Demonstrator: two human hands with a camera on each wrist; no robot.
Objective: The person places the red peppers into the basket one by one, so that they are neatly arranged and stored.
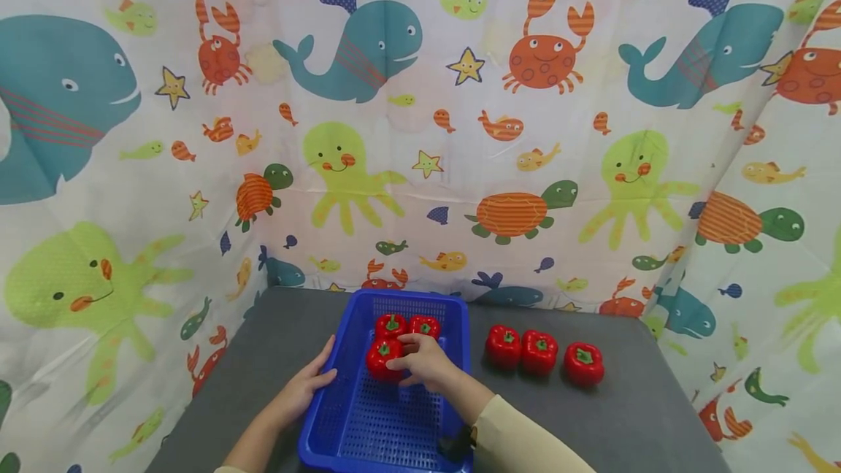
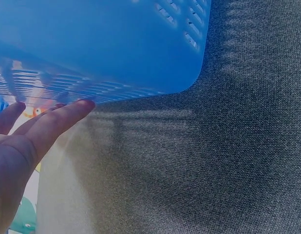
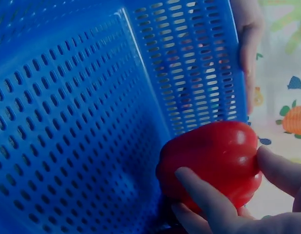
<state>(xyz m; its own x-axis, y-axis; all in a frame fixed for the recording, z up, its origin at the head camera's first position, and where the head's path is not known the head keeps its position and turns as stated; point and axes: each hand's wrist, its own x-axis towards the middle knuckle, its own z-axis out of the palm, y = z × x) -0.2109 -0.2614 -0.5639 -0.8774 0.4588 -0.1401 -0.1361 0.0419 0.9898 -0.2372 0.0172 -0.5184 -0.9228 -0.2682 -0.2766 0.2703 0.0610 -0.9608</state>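
Step in hand, as judged: a red bell pepper point(image 1: 379, 360) is being handled inside the blue basket point(image 1: 358, 433). The right hand point(image 1: 427, 363) holds this pepper from its right side, thumb and fingers clamped on it. Whether the pepper bears on the basket floor cannot be told.

The left hand point(image 1: 304, 391) is at the basket's left rim, thumb and fingers apart. The left wrist view shows its fingers extended against the outer wall. How firmly it presses cannot be told.

Next move, as judged: if the pepper is to stay, seat it on the floor, spread the right fingers and withdraw upward without disturbing the adjacent peppers. Keep the left hand at the rim to steady the basket.

Container contents: the basket has perforated walls and holds three peppers. The far-left pepper point(image 1: 391, 324) and far-right pepper point(image 1: 430, 325) sit side by side near the far wall; the held pepper is just nearer, at the left. The near floor area is bare.

Outside, right of the basket, three loose peppers point(image 1: 539, 353) rest on the gray table point(image 1: 647, 400): two close together, one slightly apart at the right.
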